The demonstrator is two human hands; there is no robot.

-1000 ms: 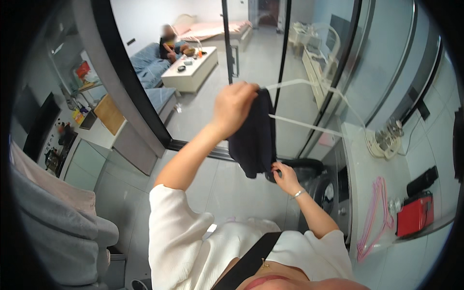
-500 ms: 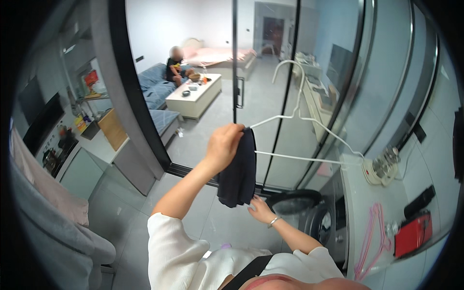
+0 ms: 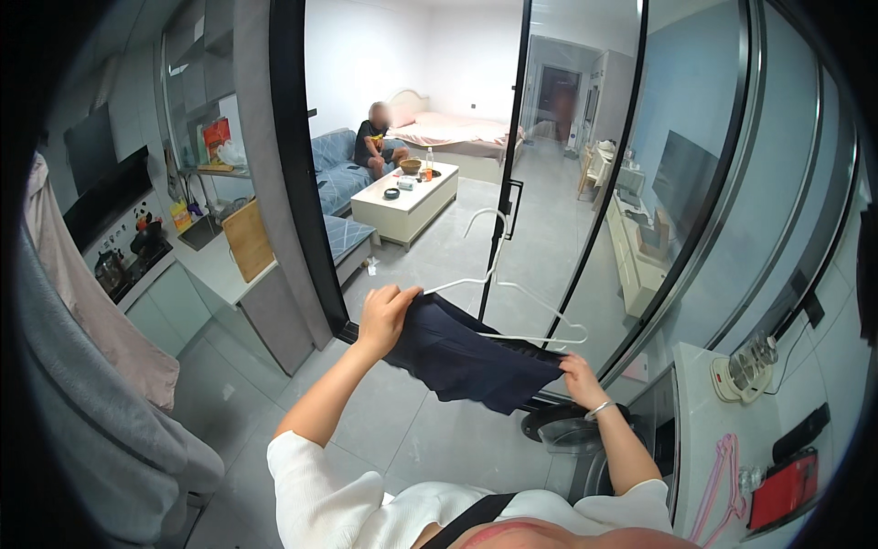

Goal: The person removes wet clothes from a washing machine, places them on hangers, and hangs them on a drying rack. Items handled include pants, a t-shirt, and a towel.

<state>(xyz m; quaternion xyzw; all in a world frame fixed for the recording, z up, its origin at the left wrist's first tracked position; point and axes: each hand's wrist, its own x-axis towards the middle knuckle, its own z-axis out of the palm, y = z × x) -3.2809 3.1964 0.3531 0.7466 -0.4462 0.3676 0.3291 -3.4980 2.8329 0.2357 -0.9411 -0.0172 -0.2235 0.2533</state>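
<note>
A pair of dark navy shorts (image 3: 466,357) is stretched sideways in front of me, its waist opening facing up. My left hand (image 3: 384,316) is closed on the left end of the waistband, where one end of a white hanger (image 3: 526,338) meets the cloth. The hanger's hook points up, and its right end stands free above the shorts' right side. My right hand (image 3: 583,380), with a bracelet at the wrist, pinches the right corner of the waistband, apart from the hanger.
Ahead stands a black-framed glass sliding door (image 3: 514,197). Beyond it a person (image 3: 370,142) sits on a blue sofa by a low white table (image 3: 402,206). At right, a counter (image 3: 700,393) bears pink hangers (image 3: 722,485); a washing machine's round door (image 3: 572,430) juts below. Hanging cloths (image 3: 101,302) line the left.
My right hand has risen from below the shorts and taken their right corner. The shorts have spread from a narrow hanging bunch to a wide stretch. The hanger has moved lower and left.
</note>
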